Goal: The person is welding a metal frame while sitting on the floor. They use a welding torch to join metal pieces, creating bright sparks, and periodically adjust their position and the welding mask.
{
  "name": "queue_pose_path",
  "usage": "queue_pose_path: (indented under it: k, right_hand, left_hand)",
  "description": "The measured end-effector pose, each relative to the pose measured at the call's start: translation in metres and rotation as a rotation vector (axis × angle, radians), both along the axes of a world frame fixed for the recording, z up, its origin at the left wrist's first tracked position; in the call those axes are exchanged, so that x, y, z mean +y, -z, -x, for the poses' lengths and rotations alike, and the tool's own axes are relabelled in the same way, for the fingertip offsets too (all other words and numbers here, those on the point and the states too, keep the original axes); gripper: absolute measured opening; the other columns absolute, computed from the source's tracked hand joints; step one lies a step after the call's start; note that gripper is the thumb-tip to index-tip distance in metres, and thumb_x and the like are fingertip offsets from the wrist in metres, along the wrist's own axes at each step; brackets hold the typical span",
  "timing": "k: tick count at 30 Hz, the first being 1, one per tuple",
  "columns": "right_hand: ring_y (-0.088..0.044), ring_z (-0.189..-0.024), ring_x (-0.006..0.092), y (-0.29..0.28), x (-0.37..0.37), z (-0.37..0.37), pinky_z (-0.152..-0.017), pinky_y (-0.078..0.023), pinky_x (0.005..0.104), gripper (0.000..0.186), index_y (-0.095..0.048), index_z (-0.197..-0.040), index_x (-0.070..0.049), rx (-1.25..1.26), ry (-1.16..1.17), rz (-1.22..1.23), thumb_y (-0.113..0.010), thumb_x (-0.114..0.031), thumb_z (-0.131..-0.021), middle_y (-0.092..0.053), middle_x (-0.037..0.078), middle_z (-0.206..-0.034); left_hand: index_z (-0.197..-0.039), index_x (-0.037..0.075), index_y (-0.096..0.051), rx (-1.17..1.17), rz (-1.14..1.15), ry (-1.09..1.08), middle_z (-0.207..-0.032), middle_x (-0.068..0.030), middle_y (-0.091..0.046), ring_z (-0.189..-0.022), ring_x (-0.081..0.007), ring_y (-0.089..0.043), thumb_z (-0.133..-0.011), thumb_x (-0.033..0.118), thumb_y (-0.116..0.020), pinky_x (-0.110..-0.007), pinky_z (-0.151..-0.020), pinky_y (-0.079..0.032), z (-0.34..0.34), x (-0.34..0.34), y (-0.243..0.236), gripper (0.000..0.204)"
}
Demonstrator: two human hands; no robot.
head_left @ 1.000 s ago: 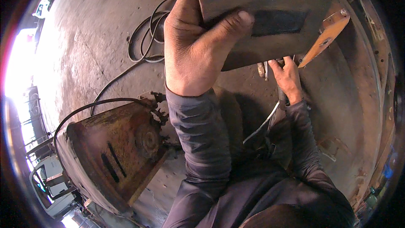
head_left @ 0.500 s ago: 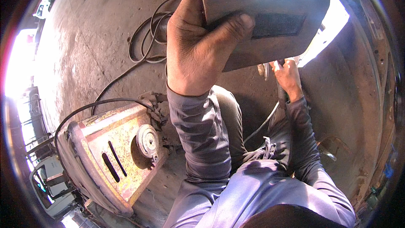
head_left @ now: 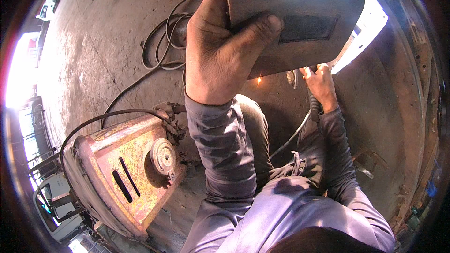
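The person's left hand [head_left: 220, 51] is closed on the left edge of a flat, dark brown panel [head_left: 323, 0] with rounded corners; its thumb lies across the front, and its fingers are hidden behind. The thumb tip points to a black rectangular window [head_left: 304, 28] set into the panel. The panel fills the upper middle of the view.

Just below the panel's lower right corner, the right hand [head_left: 321, 86] has its fingers curled around a dark handle with a ribbed black sleeve [head_left: 313, 102]; the handle's far end is hidden. A pale thin cable [head_left: 293, 137] slopes down and left from near the sleeve.

White glare flares along the panel's upper right edge. A small orange spark [head_left: 259, 81] glows under its lower left part.

Farther left stands a worn yellow metal box [head_left: 145, 197] with two slots and a round disc [head_left: 164, 157]. Above it, black cable [head_left: 161, 62] lies looped on the grey floor [head_left: 117, 33].
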State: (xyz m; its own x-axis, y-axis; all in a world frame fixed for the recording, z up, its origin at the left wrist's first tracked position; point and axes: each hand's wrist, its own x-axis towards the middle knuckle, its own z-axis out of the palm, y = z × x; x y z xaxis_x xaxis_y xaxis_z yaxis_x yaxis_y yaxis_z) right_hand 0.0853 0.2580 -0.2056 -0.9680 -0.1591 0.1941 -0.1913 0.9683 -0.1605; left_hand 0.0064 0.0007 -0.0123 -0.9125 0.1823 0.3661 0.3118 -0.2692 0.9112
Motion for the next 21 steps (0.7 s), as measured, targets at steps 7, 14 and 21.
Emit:
queue_pose_path:
  k: [7, 14, 21]
  right_hand:
    - [-0.069, -0.079, 0.0315, -0.009, 0.002, 0.002, -0.068, -0.056, 0.0421, 0.021, -0.072, -0.102, -0.003, -0.039, 0.016, 0.048, -0.068, -0.023, -0.096, -0.064, 0.023, -0.095]
    - [-0.071, -0.091, 0.0274, -0.030, -0.006, 0.010, -0.071, -0.055, 0.0402, 0.034, -0.066, -0.109, 0.006, -0.464, 0.476, 0.628, -0.068, -0.023, -0.093, -0.068, 0.025, -0.108]
    - [-0.069, -0.105, 0.0276, -0.067, -0.020, -0.020, -0.091, -0.053, 0.0384, 0.055, -0.049, -0.141, 0.003, -0.254, 0.329, 0.923, -0.065, -0.021, -0.094, -0.068, 0.020, -0.116]
  left_hand:
    - [-0.133, -0.001, -0.059, -0.037, -0.009, -0.001, -0.119, -0.0124, -0.071, -0.107, -0.0181, -0.067, -0.089, 0.004, -0.076, -0.031, -0.093, -0.054, -0.009, 0.004, -0.017, 0.048]
    - [-0.132, -0.001, -0.060, -0.032, -0.053, 0.154, -0.117, -0.0131, -0.071, -0.106, -0.0205, -0.068, -0.089, 0.004, -0.075, -0.033, -0.093, -0.055, -0.005, -0.010, -0.014, 0.045]
    - [-0.130, 0.000, -0.061, 0.146, -0.254, -0.350, -0.115, -0.0129, -0.071, -0.102, -0.0246, -0.069, -0.089, 0.006, -0.073, -0.038, -0.093, -0.055, 0.007, -0.007, 0.001, 0.044]
